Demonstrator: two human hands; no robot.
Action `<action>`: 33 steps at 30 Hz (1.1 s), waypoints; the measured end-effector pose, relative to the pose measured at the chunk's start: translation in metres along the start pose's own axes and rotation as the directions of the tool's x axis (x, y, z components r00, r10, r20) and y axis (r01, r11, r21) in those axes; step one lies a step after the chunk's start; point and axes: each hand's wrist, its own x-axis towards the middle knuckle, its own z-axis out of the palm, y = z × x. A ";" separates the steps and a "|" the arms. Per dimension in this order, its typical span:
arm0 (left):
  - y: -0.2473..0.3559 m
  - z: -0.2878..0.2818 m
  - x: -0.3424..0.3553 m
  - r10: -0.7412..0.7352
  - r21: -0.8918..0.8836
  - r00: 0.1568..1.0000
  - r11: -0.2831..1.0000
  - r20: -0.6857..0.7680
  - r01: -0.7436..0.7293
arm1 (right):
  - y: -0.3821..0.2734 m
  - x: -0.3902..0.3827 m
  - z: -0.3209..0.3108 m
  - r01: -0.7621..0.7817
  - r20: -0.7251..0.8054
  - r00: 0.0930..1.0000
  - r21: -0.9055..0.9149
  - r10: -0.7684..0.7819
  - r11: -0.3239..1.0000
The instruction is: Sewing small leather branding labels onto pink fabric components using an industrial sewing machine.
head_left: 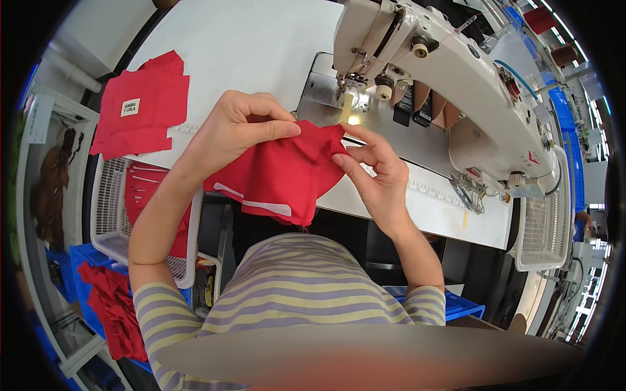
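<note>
A piece of red fabric point(277, 173) with white strips along its lower edge hangs between my hands, just in front of the sewing machine point(450, 72). My left hand point(244, 124) pinches its upper left edge between thumb and fingers. At the upper right corner, my right hand point(375, 169) grips the cloth with thumb and forefinger. The fabric covers part of the table's front edge. Behind my right fingertips are the machine's needle area and lit metal plate point(319, 91). Some of the fingers of both hands are curled out of sight.
Red fabric pieces with a white label point(147, 107) lie on the white table point(244, 45) at left. Below stand a white basket point(107, 215) holding red pieces and a blue crate point(81, 257) with crumpled red cloth point(117, 313). Scissors point(464, 195) lie right; another white basket point(543, 215) hangs beyond.
</note>
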 end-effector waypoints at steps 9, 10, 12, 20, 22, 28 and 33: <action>-0.002 -0.006 -0.002 -0.038 -0.039 0.999 0.998 0.001 0.038 | 0.005 0.001 -0.009 -0.213 0.108 0.975 0.246 0.192 0.945; -0.001 -0.005 -0.002 -0.055 -0.043 0.998 0.998 0.007 0.056 | 0.003 0.001 -0.009 -0.222 0.120 0.973 0.231 0.198 0.947; -0.001 -0.005 -0.002 -0.071 -0.045 0.997 0.996 0.012 0.071 | 0.005 0.000 -0.009 -0.225 0.125 0.972 0.218 0.201 0.950; 0.002 -0.006 -0.001 -0.014 0.007 1.000 1.000 -0.005 0.014 | 0.014 0.005 -0.002 -0.248 0.182 0.962 0.261 0.205 0.933; 0.004 -0.002 -0.005 0.037 0.037 0.999 0.999 -0.011 -0.036 | 0.014 0.002 0.008 -0.261 0.129 0.965 0.389 0.228 0.884; 0.001 -0.016 -0.012 0.001 0.086 0.999 0.996 -0.052 0.004 | 0.007 0.000 0.003 -0.263 0.144 0.962 0.287 0.231 0.921; -0.002 -0.015 -0.011 -0.001 0.097 0.999 0.995 -0.049 0.006 | 0.003 0.002 0.001 -0.330 0.169 0.942 0.337 0.289 0.882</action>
